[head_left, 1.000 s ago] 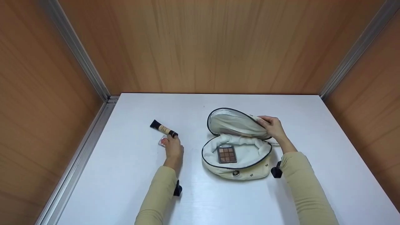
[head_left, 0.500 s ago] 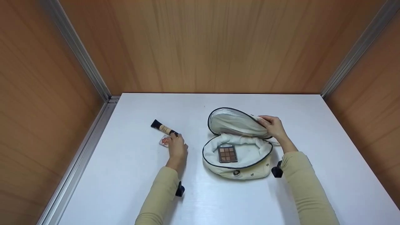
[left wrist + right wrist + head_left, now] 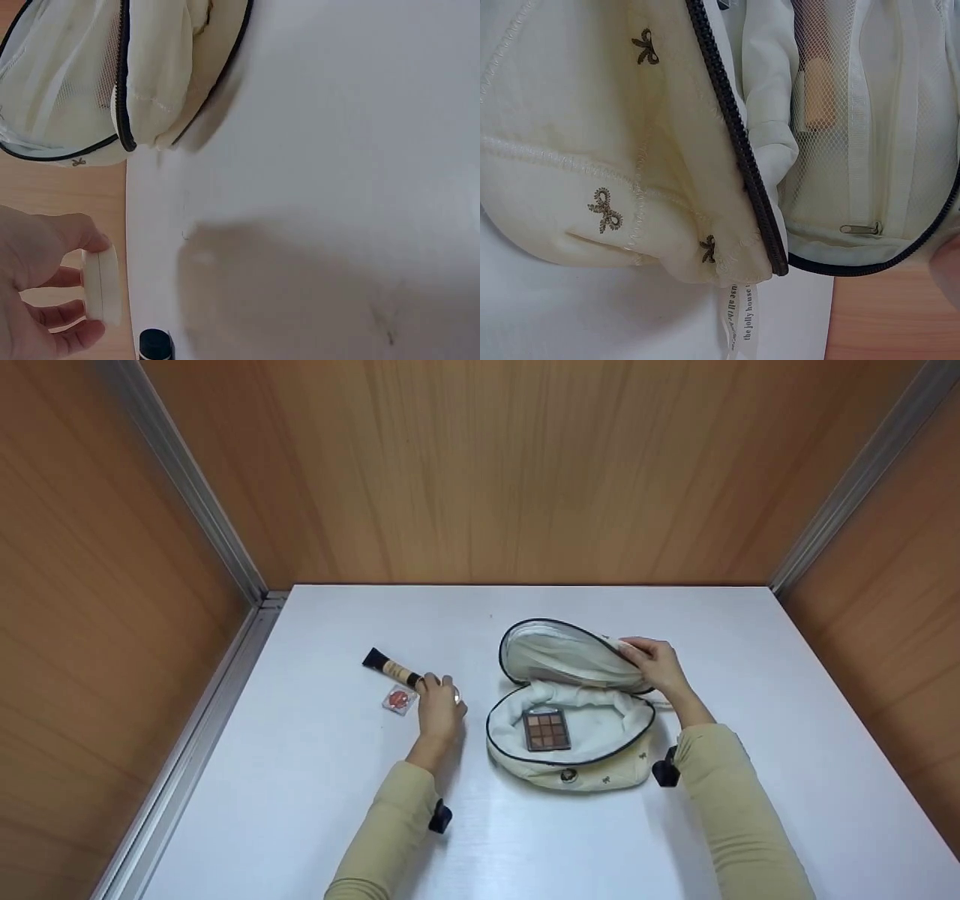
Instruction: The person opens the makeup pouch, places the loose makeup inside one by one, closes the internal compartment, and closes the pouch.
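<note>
My left hand (image 3: 440, 711) pinches a round white compact (image 3: 103, 286) between thumb and fingers, clear in the left wrist view. In the head view the hand hides most of it. Just left of that hand lie a black-and-beige cosmetic tube (image 3: 393, 668) and a small clear case with a coral-pink pan (image 3: 399, 700). With its fingers on the raised lid, my right hand (image 3: 654, 662) holds up the top of a cream makeup bag (image 3: 615, 769). Inside the unzipped bag rests an eyeshadow palette (image 3: 547, 730) with several brown pans.
A mesh pocket (image 3: 825, 150) lines the lid, with peach-coloured items behind it and a small zip pull (image 3: 861, 229). A printed ribbon tag (image 3: 740, 319) hangs from the bag. Wooden panels (image 3: 480, 472) stand behind and beside the white table (image 3: 300, 780).
My left hand has moved right, away from the tube and the small pink-pan case, which now show more fully. The right hand and the bag stay put.
</note>
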{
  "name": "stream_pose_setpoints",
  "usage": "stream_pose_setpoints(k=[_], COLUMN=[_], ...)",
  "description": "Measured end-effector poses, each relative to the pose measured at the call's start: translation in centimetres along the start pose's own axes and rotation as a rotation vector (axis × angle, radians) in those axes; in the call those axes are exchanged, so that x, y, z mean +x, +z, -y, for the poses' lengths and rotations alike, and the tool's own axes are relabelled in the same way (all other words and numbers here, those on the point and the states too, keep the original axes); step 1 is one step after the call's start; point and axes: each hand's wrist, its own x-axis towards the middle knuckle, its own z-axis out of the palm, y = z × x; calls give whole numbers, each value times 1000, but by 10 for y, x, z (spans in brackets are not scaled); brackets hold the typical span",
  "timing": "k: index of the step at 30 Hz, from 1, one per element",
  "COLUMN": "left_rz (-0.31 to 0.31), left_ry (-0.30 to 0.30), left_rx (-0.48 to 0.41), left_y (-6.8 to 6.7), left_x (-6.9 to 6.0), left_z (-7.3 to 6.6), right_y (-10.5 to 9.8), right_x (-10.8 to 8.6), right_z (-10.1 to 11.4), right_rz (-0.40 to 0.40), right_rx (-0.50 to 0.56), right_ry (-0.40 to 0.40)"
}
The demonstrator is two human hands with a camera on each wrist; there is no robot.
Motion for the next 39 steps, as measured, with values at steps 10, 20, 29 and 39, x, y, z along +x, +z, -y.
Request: stream_pose_setpoints(k=[10,20,29,39], left_rz=[12,59,83,84], left_ry=[47,45,87,122], left_rx=[-62,-115,-123,-228], left_y=[-1,5,13,24], left_x=[-2,-7,-9,-14], left_z=[-20,-46,-65,-89], right_y=[1,1,2,2], right_x=[0,-5,-2,-2], right_z=[-3,7,-1,-1], right_rz=[-8,-7,-30,-45], right_rx=[-7,-4,4,9], right_ry=[-22,-28,-41,-28])
